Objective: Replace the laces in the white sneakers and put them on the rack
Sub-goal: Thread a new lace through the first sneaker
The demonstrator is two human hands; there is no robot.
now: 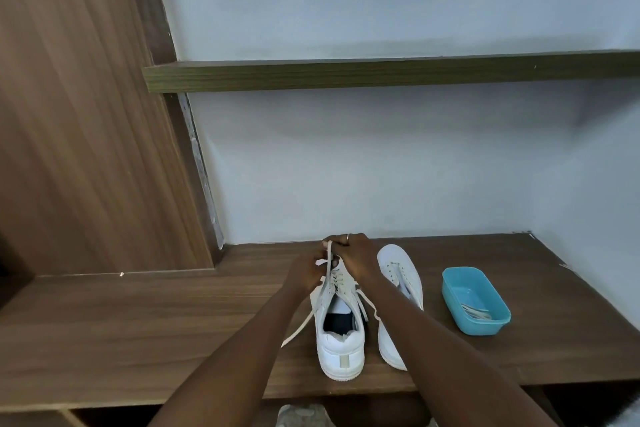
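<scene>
The left hand (306, 270) and right hand (353, 255) each pinch the lace (301, 326) of the near sneaker (341, 347). The second sneaker (401, 274) appears unlaced. Racking is not yet done.

A brown wooden bench top (138, 322) holds a white sneaker (341, 347) and, just beside it, a second white sneaker (401, 270). A blue plastic tub (485, 326) sits near them on the right.

Body in view: left hand (307, 272), right hand (356, 255), both forearms (242, 350) bare. Right hand wears one thin, pale metallic ring (348, 237).
</scene>
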